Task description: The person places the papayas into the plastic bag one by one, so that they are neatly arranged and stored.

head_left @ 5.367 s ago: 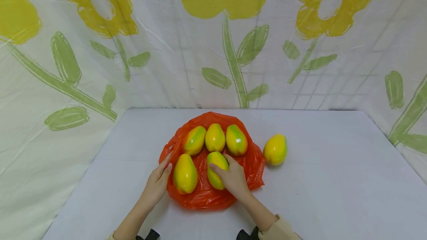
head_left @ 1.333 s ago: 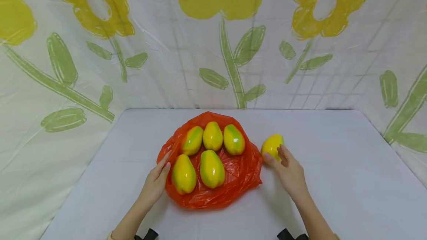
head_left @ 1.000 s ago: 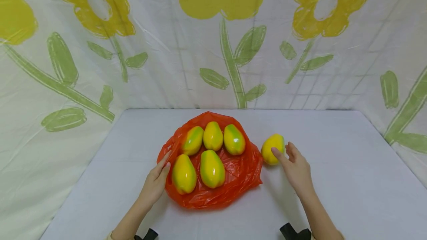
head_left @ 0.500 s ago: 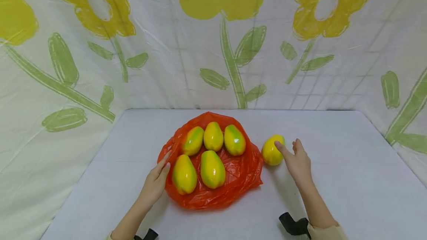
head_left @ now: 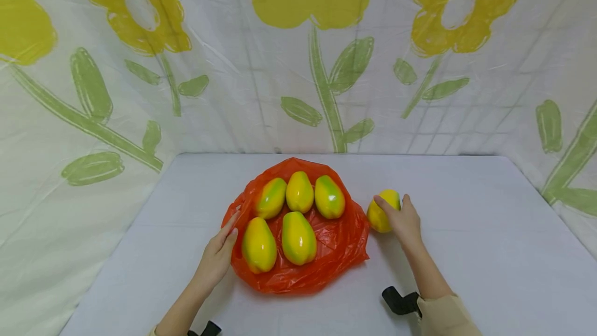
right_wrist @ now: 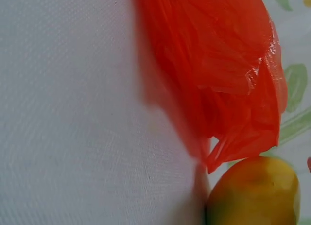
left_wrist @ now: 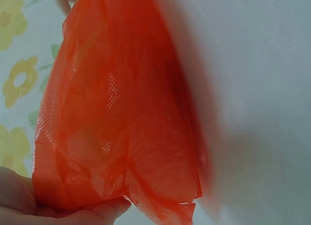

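white table (head_left: 466,253); flower-print backdrop (head_left: 233,92)

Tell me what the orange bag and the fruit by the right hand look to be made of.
The orange bag looks like thin plastic film: crinkled, glossy, light showing through it in the wrist views. The lone mango-like fruit that the right hand holds has a smooth, evenly shiny yellow-green skin with no blemishes; it could be a plastic or foam replica, though the look alone cannot settle it.
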Action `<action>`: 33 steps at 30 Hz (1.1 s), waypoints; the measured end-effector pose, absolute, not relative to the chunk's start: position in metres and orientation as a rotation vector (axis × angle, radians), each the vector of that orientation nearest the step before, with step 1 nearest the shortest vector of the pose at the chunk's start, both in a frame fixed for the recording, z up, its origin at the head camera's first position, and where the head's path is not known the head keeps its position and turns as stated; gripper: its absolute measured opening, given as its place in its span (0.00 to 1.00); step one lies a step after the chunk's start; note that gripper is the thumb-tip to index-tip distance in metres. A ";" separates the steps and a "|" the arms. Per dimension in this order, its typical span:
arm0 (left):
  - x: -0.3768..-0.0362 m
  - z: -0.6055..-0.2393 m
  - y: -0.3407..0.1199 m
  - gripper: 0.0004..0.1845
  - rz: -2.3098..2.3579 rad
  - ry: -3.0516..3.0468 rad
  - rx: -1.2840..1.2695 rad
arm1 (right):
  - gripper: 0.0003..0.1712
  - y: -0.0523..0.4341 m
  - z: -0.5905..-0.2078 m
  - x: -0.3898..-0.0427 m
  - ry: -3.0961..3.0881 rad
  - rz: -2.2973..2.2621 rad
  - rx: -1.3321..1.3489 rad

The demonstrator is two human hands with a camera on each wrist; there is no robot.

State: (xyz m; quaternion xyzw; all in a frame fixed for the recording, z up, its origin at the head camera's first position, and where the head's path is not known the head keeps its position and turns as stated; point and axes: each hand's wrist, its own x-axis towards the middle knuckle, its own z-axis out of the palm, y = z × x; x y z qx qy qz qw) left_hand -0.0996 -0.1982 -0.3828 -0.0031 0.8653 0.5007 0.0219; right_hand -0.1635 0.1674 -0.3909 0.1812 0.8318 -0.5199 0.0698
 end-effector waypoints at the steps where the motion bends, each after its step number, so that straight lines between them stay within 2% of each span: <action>1: -0.100 -0.383 -0.198 0.26 1.552 2.680 -0.010 | 0.56 0.167 -0.392 -0.165 2.502 -1.566 0.548; 14: -0.099 -0.383 -0.201 0.26 1.550 2.701 -0.005 | 0.58 0.162 -0.404 -0.171 2.505 -1.616 0.576; 25: -0.099 -0.381 -0.204 0.25 1.580 2.710 0.017 | 0.47 0.163 -0.408 -0.170 2.504 -1.647 0.543; 33: -0.100 -0.381 -0.206 0.26 1.558 2.698 -0.017 | 0.50 0.165 -0.407 -0.167 2.481 -1.665 0.587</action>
